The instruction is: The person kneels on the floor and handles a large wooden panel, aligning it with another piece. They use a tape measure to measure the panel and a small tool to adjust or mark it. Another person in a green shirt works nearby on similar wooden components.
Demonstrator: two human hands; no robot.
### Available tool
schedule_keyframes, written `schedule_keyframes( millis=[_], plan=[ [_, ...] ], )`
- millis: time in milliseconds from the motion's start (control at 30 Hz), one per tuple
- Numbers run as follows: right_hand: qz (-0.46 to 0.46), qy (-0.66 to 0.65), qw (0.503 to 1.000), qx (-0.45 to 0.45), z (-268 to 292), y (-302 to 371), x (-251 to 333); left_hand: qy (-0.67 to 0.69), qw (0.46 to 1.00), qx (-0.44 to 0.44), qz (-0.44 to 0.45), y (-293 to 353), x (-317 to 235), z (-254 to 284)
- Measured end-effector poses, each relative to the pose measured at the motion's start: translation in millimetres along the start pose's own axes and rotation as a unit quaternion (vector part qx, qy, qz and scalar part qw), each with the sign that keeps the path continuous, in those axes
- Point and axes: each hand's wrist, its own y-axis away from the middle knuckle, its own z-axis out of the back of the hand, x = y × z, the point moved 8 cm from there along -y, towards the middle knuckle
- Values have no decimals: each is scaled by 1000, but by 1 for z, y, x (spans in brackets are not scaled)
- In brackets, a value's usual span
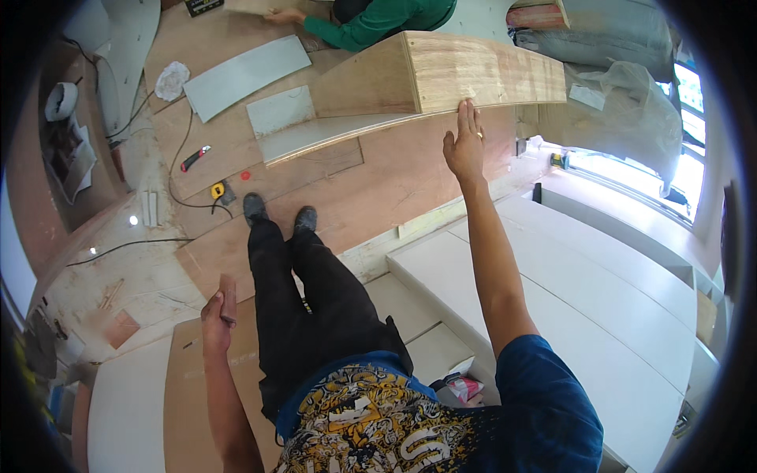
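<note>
My right hand (pixel 465 150) reaches forward with its fingers stretched out, the tips resting on the lower edge of a plywood face on a long wooden box (pixel 493 72). The box has a pale, thin-edged panel along its near side. Lower and to the left, my left hand (pixel 214 322) is closed round a small flat brown block (pixel 228 299), whose upper part sticks out above the fingers. Whether the block is bare wood or wrapped in sandpaper I cannot tell.
Near my shoes lie a yellow tape measure (pixel 218 191) and a red-and-black utility knife (pixel 195 158). A black cable (pixel 176 169) curls across the floor. Beyond the box crouches a person in a green sleeve (pixel 359 27). White panels (pixel 568 276) spread at my right.
</note>
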Motion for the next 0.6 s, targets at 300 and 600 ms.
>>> schedule_keyframes(
  millis=[300,600],
  plan=[
    [34,-89,993,-71,-4,-6,18,-70,997,-31,33,-29,39,31],
    [43,5,999,-23,-2,1,62,-239,964,3,-116,-52,16,9]
  ],
)
